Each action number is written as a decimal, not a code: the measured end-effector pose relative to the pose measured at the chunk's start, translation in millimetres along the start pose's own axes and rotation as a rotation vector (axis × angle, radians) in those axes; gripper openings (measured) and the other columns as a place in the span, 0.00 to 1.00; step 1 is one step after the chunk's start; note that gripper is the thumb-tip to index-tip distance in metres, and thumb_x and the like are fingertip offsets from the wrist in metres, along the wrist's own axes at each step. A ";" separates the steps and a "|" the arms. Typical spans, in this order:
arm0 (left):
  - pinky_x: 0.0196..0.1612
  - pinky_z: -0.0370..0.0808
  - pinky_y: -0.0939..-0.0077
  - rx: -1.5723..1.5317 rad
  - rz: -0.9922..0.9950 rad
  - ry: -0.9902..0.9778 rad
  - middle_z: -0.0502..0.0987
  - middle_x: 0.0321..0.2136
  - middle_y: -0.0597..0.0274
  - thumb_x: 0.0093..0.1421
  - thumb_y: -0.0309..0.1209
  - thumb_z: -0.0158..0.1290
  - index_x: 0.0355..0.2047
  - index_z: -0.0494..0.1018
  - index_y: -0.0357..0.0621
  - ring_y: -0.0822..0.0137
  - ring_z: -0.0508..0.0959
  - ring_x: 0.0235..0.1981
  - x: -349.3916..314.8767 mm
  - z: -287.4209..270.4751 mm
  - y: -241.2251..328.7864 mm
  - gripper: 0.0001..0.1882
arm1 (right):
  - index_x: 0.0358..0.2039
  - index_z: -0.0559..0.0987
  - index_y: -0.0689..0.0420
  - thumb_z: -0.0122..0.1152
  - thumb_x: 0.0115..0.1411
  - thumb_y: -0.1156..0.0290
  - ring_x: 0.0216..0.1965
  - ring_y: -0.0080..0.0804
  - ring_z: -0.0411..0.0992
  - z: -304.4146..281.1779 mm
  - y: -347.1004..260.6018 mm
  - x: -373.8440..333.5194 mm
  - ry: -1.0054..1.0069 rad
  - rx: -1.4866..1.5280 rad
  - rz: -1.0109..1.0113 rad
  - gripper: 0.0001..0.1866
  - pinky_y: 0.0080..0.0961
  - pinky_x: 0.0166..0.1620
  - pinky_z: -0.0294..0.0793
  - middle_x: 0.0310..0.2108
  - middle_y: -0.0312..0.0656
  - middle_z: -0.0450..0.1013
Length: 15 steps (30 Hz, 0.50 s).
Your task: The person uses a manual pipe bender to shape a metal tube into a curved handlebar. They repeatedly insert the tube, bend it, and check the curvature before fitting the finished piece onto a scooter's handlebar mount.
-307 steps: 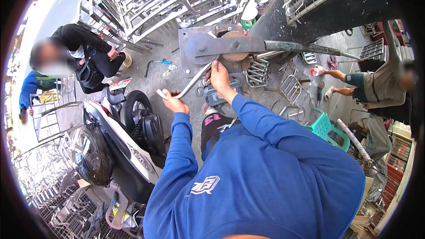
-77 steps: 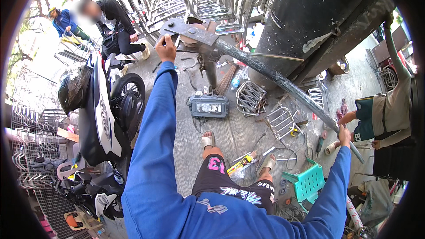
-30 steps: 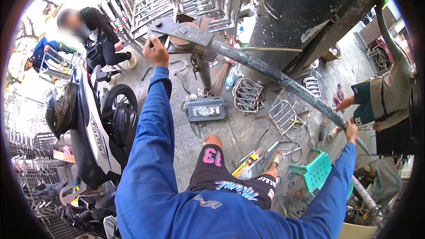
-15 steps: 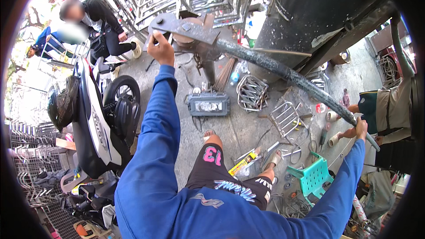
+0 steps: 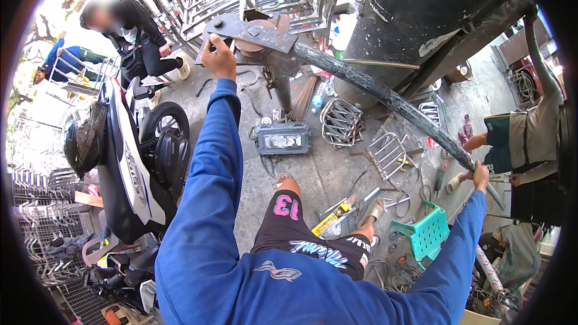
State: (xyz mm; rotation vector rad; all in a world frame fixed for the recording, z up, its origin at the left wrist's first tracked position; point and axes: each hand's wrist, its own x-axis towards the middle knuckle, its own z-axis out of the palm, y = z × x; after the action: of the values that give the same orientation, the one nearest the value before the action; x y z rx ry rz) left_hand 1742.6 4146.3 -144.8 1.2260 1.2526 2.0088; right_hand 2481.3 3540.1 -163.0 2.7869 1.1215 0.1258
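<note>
Lever (image 5: 391,99) blk (w/ grey flecks), stool (image 5: 428,235) grn.

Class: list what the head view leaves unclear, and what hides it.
In the head view:
Whatever the left hand may hold, hidden behind the hand itself.
The stretch of lever bar covered by the right hand.
Top of the black column, cut off by the upper edge.
Head of the beige-shirted person, lost in the dark right rim.

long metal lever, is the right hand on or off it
On: the right grip is closed around the long metal lever, near its outer end.
</note>
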 end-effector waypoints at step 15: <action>0.25 0.67 0.65 0.035 0.102 -0.149 0.76 0.15 0.53 0.62 0.38 0.49 0.25 0.76 0.27 0.67 0.71 0.17 17.7 -3.7 -6.3 0.21 | 0.40 0.77 0.55 0.60 0.58 0.69 0.42 0.62 0.77 -2.9 1.8 -36.7 0.139 -0.048 0.102 0.09 0.53 0.44 0.77 0.36 0.61 0.78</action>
State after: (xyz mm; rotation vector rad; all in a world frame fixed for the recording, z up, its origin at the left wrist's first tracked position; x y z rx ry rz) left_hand 1730.3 4160.9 -143.2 1.4550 1.1791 1.9325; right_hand 2455.7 3513.6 -160.8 2.8294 0.9898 0.3579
